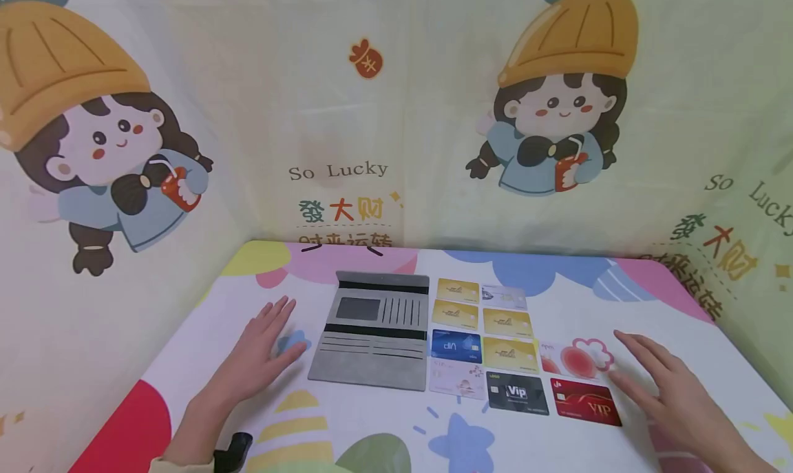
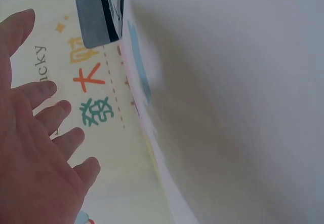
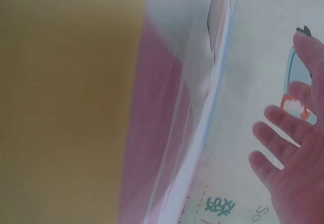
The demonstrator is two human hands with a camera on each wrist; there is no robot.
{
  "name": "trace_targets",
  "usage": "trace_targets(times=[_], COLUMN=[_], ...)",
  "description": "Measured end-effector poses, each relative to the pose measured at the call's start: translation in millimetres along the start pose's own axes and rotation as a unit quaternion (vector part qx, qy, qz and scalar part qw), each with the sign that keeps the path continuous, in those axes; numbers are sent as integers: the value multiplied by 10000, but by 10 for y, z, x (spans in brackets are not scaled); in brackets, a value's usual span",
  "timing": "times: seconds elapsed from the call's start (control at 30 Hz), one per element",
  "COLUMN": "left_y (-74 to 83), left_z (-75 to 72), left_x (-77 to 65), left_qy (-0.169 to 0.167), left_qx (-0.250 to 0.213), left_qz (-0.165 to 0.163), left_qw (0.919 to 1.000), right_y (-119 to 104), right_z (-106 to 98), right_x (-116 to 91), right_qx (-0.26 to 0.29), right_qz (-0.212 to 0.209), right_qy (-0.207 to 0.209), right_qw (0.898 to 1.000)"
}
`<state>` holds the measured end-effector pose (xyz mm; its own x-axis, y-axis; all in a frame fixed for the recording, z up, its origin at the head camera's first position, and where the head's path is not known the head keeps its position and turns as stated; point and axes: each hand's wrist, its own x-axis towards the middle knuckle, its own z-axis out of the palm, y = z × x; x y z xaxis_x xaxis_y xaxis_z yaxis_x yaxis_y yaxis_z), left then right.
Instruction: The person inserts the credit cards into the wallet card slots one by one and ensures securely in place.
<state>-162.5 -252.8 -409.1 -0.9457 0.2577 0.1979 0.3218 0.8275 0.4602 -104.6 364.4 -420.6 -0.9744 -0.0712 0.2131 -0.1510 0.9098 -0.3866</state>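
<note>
From my end of the feed, the wallet [image 1: 399,373] lies unfolded on the table [image 1: 347,425] between the two hands, slots upward, I judge so that every pocket can be reached. To its right the cards are set out face up in three columns, the black card [image 1: 517,393] and the red card [image 1: 585,402] in the row nearest me; I take that spacing as meant to keep each one easy to see and lift. Neither hand holds anything. The left hand [image 1: 263,352] hovers beside the wallet, fingers extended, thumb set apart; the left wrist view shows it clear of the wallet's edge. The right hand [image 1: 675,390] is also spread, its thumb near the pink card [image 1: 560,359], though I cannot tell whether they touch. Both hands seem held wide so the layout between them is unobstructed. The right forearm is cut off by the frame, and the smallest print on the cards is too fine for me to read. I cannot make out whether the wallet's slots hold anything, and the thin dark edge high in the right wrist view is too oblique to identify.
</note>
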Motion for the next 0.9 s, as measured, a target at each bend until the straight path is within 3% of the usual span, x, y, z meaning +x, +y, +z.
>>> trace_targets(times=[0.43,0.57,0.7,0.9], left_y=[146,190,217,225], left_z=[126,157,196,279], left_x=[89,130,167,208], left_qy=[-144,-98,-160,-219], left_qx=[-676,-869,-1050,-1300], left_qz=[-118,-42,-184,-300], left_qw=[9975,9962,9942,9908], right_y=[-191,-186,-189,-231], right_z=[52,80,116,123], right_x=[100,84,54,73], right_qx=[136,79,-22,64], right_qz=[362,165,-192,-27], right_qy=[-1202,-1186,-1006,-1417], right_qw=[9920,9928,9947,9899])
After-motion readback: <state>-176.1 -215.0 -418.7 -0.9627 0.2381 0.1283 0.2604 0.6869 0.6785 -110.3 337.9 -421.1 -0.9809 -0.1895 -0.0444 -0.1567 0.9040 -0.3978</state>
